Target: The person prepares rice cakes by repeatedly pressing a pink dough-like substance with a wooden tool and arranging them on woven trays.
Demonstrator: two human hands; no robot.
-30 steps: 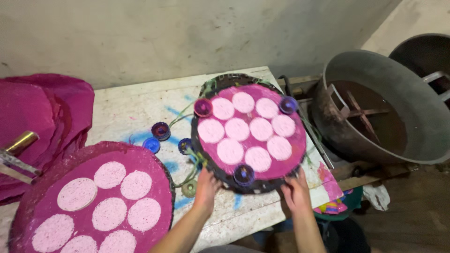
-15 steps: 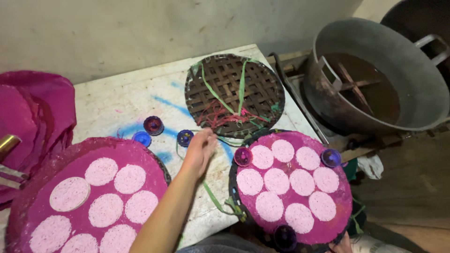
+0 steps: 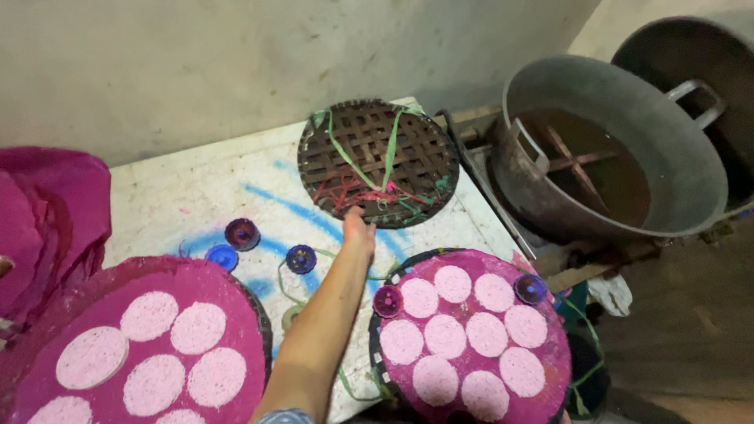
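Near edge of table (image 3: 181, 196): two pink trays of pale round cakes. Left pink tray (image 3: 236, 314) sits on near left corner. Right pink tray (image 3: 559, 345) hangs past near right corner.
Right hand not seen.
Left hand (image 3: 357, 228) stretched out, fingers close together, tips at near rim of woven tray (image 3: 377, 161). Cannot tell if pinching.
Step, by look: reaching for woven tray at far right edge.
Grip would need fingers under rim.
Small cups (image 3: 301, 258) just left of arm.
Big pot (image 3: 518, 102) close past right edge.
Open room mid-table.

Rustic food workshop: steaming pot (image 3: 613, 149), woven trays (image 3: 378, 162).
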